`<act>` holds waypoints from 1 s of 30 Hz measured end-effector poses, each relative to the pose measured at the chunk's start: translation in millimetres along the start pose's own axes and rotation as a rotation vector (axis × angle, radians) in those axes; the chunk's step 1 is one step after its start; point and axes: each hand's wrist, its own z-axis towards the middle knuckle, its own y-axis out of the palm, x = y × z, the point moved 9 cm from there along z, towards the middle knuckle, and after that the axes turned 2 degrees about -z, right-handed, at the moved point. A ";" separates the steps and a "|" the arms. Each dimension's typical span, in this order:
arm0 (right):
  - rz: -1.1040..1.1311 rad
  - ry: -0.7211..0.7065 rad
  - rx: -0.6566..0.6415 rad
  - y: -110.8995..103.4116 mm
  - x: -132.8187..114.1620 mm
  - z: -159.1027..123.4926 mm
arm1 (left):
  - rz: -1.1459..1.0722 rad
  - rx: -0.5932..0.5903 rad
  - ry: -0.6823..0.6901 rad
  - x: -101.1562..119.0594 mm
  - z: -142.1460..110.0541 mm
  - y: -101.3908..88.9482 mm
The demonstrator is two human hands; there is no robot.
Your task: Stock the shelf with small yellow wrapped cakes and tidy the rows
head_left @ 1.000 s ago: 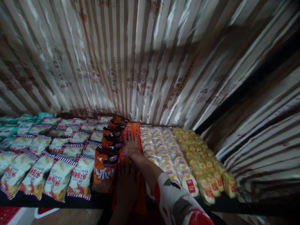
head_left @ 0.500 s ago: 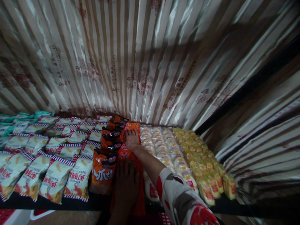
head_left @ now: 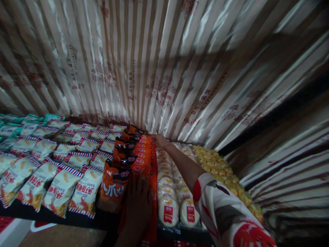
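Observation:
My left hand [head_left: 138,202] lies flat on the near end of a row of overlapping orange snack packets [head_left: 145,154], its fingers stretched out. At the far right corner of that row my right hand [head_left: 159,140] touches the packets' edge. Its fingers are small and partly hidden, so I cannot tell how far they are closed. Just left of the orange packets stand orange-and-black snack bags [head_left: 113,188], one behind another. Under my right forearm run rows of round white crackers in clear wrappers [head_left: 168,209].
White snack bags with red and blue striped edges [head_left: 77,192] fill the left side, with green bags [head_left: 31,120] behind them. Yellow wrapped snacks [head_left: 218,164] lie at the right. A striped sheet [head_left: 128,68] hangs behind the black shelf [head_left: 77,219]. A dark bar [head_left: 257,127] slants at the right.
My right hand has moved from the top of the orange packets to their far right edge. My left hand stays flat on the near end. The view has shifted slightly.

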 end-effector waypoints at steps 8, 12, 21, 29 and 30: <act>-0.074 -0.106 -0.070 9.3 9.4 2.0 | 0.005 0.023 -0.024 4.1 9.5 1.7; -0.107 -0.118 -0.059 14.7 9.0 7.1 | 0.020 0.063 -0.022 6.7 9.6 -0.2; -0.134 -0.126 -0.048 21.9 1.9 13.8 | 0.034 0.074 -0.008 7.4 9.9 1.1; -0.208 -0.064 -0.022 17.5 -2.4 11.2 | 0.013 0.075 -0.018 7.3 10.5 0.0; -0.216 -0.059 -0.014 16.6 -3.1 10.9 | 0.012 0.076 -0.017 7.3 10.8 -0.3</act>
